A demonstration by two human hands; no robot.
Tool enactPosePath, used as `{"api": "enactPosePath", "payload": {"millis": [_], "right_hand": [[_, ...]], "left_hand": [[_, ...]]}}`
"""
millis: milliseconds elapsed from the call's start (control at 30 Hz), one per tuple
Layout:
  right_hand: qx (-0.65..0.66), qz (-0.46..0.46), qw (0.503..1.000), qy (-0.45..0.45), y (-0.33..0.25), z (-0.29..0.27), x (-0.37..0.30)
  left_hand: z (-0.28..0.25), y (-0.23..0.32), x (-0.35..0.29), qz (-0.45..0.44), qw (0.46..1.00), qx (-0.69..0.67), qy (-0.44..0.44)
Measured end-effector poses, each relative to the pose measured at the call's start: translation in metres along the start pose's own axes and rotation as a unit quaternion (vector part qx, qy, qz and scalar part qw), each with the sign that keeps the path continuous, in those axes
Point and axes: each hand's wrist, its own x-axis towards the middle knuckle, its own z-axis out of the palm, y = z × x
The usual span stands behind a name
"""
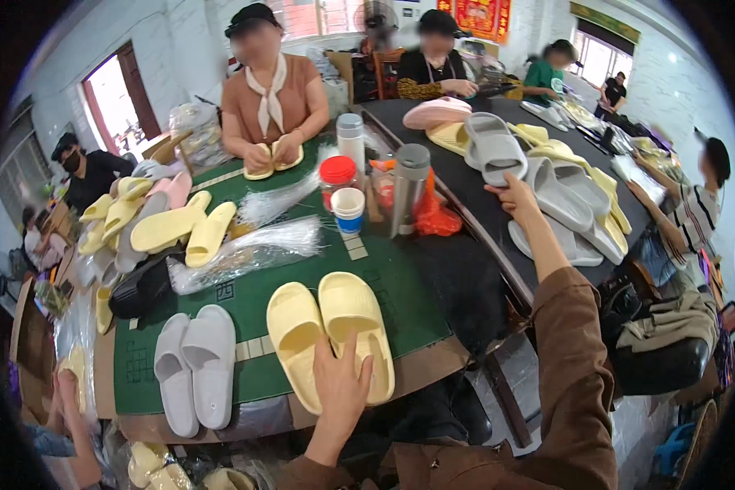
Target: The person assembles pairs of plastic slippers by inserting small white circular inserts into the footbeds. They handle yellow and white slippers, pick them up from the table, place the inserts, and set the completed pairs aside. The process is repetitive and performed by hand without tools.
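Note:
A pair of pale yellow slippers (355, 300) stands side by side on the green table mat near me. Over their footbeds lies my left hand (343, 388), its fingers spread and touching them. My right arm stretches to the dark table on the right. There my right hand (514, 198) pinches the heel end of a grey slipper (490, 135), which is raised at the front of a pile. More grey slippers (567, 196) and yellow slippers (621, 208) lie in that heap. Left of the yellow pair sits a pair of grey slippers (212, 359), toes away from me.
Clear plastic bags (253, 253) lie across the green mat (416, 302). A paper cup (348, 209), a red-lidded jar (337, 173) and a grey flask (409, 188) stand beyond. Slippers heap at left beside a black bag (143, 287). Opposite, a person (273, 90) handles yellow slippers; others work around.

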Motion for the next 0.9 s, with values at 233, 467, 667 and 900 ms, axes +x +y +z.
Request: {"api": "enactPosePath", "payload": {"millis": [233, 467, 667, 900], "right_hand": [[0.176, 0.027, 0.977, -0.119, 0.008, -0.019, -0.016], [0.21, -0.07, 0.969, -0.114, 0.014, -0.012, -0.123], [0.174, -0.045, 0.969, -0.171, 0.031, -0.017, -0.237], [0.077, 0.139, 0.957, -0.242, 0.077, 0.014, -0.319]], "left_hand": [[0.021, -0.011, -0.007, -0.019, 0.997, -0.012, 0.067], [0.028, -0.032, -0.014, -0.002, 0.991, 0.1, 0.083], [-0.004, -0.081, -0.038, -0.01, 0.989, 0.121, 0.09], [-0.048, -0.152, -0.044, -0.038, 0.983, 0.155, 0.089]]}}
